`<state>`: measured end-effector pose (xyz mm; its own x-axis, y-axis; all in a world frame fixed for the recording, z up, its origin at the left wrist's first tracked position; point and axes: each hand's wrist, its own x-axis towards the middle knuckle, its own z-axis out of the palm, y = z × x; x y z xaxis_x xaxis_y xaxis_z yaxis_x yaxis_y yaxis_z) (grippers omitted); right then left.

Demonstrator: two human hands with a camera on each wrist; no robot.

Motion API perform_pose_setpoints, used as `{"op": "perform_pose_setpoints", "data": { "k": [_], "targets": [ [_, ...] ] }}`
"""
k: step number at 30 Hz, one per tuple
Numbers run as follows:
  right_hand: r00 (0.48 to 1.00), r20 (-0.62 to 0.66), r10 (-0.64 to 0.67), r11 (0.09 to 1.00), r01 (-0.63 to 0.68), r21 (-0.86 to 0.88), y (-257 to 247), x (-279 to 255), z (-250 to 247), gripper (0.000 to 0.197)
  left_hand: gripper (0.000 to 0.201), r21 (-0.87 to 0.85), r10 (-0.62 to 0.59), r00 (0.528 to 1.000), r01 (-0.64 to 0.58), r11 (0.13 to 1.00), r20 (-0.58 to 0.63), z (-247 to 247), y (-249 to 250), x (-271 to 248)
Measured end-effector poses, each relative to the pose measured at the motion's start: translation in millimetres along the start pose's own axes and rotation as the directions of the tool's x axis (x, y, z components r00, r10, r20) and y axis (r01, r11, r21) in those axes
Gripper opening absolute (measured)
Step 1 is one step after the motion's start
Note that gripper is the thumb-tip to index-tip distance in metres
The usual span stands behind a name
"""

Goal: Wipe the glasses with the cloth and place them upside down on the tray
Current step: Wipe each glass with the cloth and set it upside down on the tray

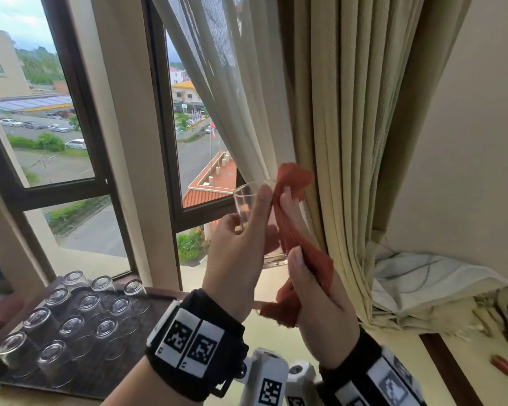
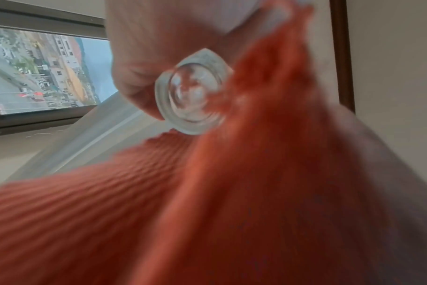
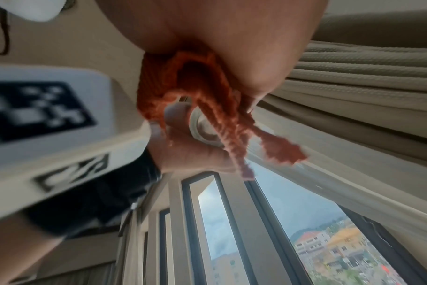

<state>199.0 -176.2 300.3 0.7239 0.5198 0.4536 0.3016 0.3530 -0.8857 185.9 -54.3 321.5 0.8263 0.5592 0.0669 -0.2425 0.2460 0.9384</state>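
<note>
A pale tabletop [image 1: 264,332] runs below a window [image 1: 56,112] with beige curtains [image 1: 343,142]. At its left edge a dark tray [image 1: 100,373] carries inverted glasses [image 1: 71,323] in rows. Above the tabletop, the left hand [image 1: 238,253] grips a clear glass [image 1: 245,203]; the right hand [image 1: 317,315] clutches an orange waffle-weave cloth [image 1: 305,256] against it.

You see soft daylight coming in through the window [image 1: 79,118], so the head view is bright and mostly sharp, with bent lines at its edges. Both wrist views are blurred: the orange cloth [image 2: 232,202] is smeared by motion, and the marker tag [image 3: 37,108] is out of focus.
</note>
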Motion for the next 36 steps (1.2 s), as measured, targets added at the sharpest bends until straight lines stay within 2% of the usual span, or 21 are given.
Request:
{"op": "perform_pose_setpoints", "data": {
  "k": [2,4,6,8,10,11,13,17,18,20,22,24,25,29,32,34,36],
  "targets": [
    [0.994,0.069,-0.09,0.993,0.095,-0.073,9,-12,-5,0.05,0.095,0.017,-0.007,1.0,0.006,1.0,0.026,-5,0,3],
    [0.985,0.145,-0.095,0.977,0.12,-0.176,28,-25,-10,0.052,0.091,0.062,-0.011,0.999,0.009,0.998,0.032,-11,-3,6],
    [0.99,0.14,0.003,0.985,0.021,-0.17,37,-31,-11,0.052,0.087,0.078,0.0,1.0,-0.002,0.997,0.029,-16,-6,6],
    [0.989,0.071,0.127,0.99,-0.122,-0.069,35,-28,-10,0.057,0.081,0.075,0.003,1.0,-0.005,0.997,0.026,-18,-7,4],
    [0.983,0.019,0.181,0.983,-0.181,-0.024,29,-17,-14,0.066,0.075,0.071,-0.003,1.0,0.001,0.997,0.029,-15,-7,0],
    [0.984,-0.009,0.18,0.983,-0.18,-0.025,21,-8,-15,0.057,0.074,0.068,-0.01,0.999,0.007,0.998,0.044,-11,-7,-3],
    [0.99,-0.013,0.138,0.989,-0.138,0.045,7,7,-14,0.044,0.074,0.065,-0.021,0.998,0.017,0.998,0.063,-4,-10,-7],
    [0.992,0.123,-0.026,0.998,0.019,0.054,-2,10,0,0.05,0.068,0.053,-0.035,0.997,0.032,0.998,0.062,1,-14,-9],
    [0.989,0.142,-0.044,0.999,0.043,0.011,2,5,-1,0.05,0.064,0.044,-0.031,0.998,0.029,0.999,0.049,0,-12,-8],
    [0.985,0.153,-0.083,0.986,0.103,-0.131,17,-11,-4,0.046,0.069,0.065,-0.028,1.0,0.027,0.998,0.008,-6,-7,-4],
    [0.99,0.14,-0.011,0.977,0.041,-0.209,36,-27,-8,0.045,0.075,0.094,-0.018,1.0,0.02,0.995,-0.021,-12,-4,-1],
    [0.987,0.099,0.124,0.982,-0.107,-0.157,45,-31,-11,0.053,0.075,0.112,0.002,1.0,0.0,0.994,-0.016,-16,-5,1],
    [0.986,0.084,0.144,0.984,-0.133,-0.122,46,-29,-11,0.052,0.075,0.119,0.005,1.0,-0.004,0.993,-0.006,-16,-7,0],
    [0.992,-0.02,0.121,0.992,-0.12,0.042,23,0,-15,0.037,0.08,0.124,-0.024,0.998,0.016,0.992,0.064,-6,-17,-6],
    [0.997,-0.038,0.066,0.99,-0.061,0.128,9,12,-9,0.051,0.085,0.093,-0.059,0.995,0.052,0.994,0.075,2,-20,-9],
    [0.999,0.039,-0.015,1.0,0.015,0.002,10,4,-8,0.051,0.094,0.084,-0.065,0.994,0.057,0.995,0.092,3,-16,-9],
    [0.994,0.105,-0.012,0.99,0.027,-0.14,23,-10,-12,0.052,0.082,0.09,-0.019,0.995,0.01,0.996,0.1,1,-11,-4]
  ]
}}
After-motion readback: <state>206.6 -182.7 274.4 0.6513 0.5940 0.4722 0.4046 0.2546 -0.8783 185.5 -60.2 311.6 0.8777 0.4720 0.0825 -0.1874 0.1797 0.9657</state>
